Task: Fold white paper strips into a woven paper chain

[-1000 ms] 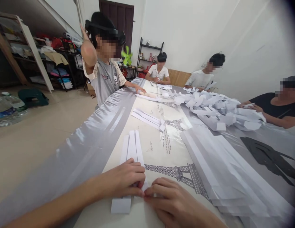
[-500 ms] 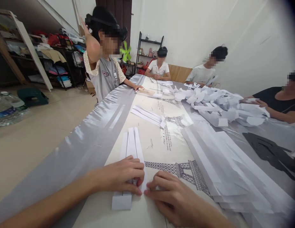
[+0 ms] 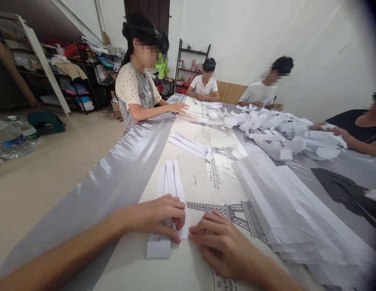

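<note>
Several long white paper strips (image 3: 170,178) lie side by side, overlapping, on the printed table cover (image 3: 130,264) in front of me. My left hand (image 3: 160,214) rests over them with bent fingers, thumb and forefinger closing on the rightmost strip near its lower end. My right hand (image 3: 222,244) is closed, fingertips pressed together at the lower right edge of that same strip. Its fingers partly hide what is between them. Below my left hand a folded flap of white paper (image 3: 158,249) shows at the near end of the strips.
A stack of large white sheets (image 3: 279,210) lies to the right. Beyond it are a heap of paper pieces (image 3: 267,125) and a black item (image 3: 339,190). More strips (image 3: 191,146) lie farther ahead. Several people sit or stand around the table.
Both my hands stay at the strip's lower end with little movement. The standing person on the left has lowered a raised arm, and both their hands are now over the table.
</note>
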`<state>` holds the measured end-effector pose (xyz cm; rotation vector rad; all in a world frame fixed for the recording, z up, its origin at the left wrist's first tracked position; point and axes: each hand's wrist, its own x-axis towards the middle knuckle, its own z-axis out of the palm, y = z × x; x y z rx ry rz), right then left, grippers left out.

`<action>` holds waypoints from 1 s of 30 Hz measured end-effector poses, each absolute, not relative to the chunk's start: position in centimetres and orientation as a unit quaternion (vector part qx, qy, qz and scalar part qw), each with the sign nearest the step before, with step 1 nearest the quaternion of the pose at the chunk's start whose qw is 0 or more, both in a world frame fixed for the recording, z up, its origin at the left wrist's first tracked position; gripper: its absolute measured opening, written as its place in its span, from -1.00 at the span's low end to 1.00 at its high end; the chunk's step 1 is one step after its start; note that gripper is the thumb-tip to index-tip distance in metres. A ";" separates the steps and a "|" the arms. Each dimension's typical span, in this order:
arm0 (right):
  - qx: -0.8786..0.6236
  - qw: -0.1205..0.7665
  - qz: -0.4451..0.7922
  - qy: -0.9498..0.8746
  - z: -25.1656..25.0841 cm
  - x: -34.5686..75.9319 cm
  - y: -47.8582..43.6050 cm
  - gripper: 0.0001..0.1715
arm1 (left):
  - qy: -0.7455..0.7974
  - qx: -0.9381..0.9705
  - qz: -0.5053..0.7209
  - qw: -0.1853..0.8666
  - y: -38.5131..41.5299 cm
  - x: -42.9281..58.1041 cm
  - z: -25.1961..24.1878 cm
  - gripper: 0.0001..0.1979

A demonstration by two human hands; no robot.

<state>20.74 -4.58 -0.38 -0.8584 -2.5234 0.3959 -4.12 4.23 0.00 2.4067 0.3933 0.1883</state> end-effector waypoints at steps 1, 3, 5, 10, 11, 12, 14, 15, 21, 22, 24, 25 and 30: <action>-0.311 0.225 0.142 -0.912 -0.4 20.6 -4.6 -0.68 | 0.153 0.925 0.072 0.341 4.2 -4.1 -0.1 -0.72; -0.317 0.232 0.137 -0.909 -0.5 20.4 -4.8 -0.72 | 0.155 0.925 0.075 0.338 4.2 -4.1 -0.2 -0.73; -0.326 0.243 0.124 -0.905 -0.7 20.3 -4.9 -0.73 | 0.157 0.926 0.076 0.334 4.2 -4.1 -0.1 -0.72; -0.326 0.260 0.081 -0.905 -1.1 20.4 -4.9 -0.73 | 0.154 0.927 0.067 0.334 4.1 -4.0 0.5 -0.70; -0.324 0.262 0.074 -0.906 -1.2 20.5 -5.0 -0.74 | 0.152 0.927 0.071 0.335 4.1 -4.0 0.5 -0.71; -0.320 0.263 0.069 -0.907 -1.2 20.5 -5.0 -0.75 | 0.151 0.926 0.075 0.337 4.1 -4.0 0.5 -0.72; -0.315 0.259 0.061 -0.911 -1.2 20.4 -5.2 -0.77 | 0.148 0.923 0.084 0.344 4.1 -4.0 0.4 -0.74; -0.315 0.256 0.058 -0.912 -1.2 20.3 -5.2 -0.77 | 0.148 0.922 0.087 0.348 4.1 -4.0 0.3 -0.75; -0.321 0.249 0.066 -0.911 -1.1 19.9 -5.6 -0.78 | 0.148 0.922 0.079 0.348 4.1 -4.0 0.4 -0.78; -0.321 0.247 0.065 -0.912 -1.2 19.9 -5.7 -0.78 | 0.148 0.922 0.078 0.348 4.1 -4.0 0.5 -0.79; -0.320 0.235 0.060 -0.916 -1.3 20.0 -5.7 -0.75 | 0.151 0.921 0.080 0.349 4.1 -4.0 0.5 -0.80; -0.318 0.224 0.058 -0.919 -1.3 20.1 -5.7 -0.72 | 0.152 0.921 0.084 0.350 4.1 -4.0 0.4 -0.80; -0.323 0.181 0.069 -0.926 -1.3 20.3 -6.0 -0.59 | 0.151 0.920 0.089 0.351 3.9 -4.0 0.5 -0.81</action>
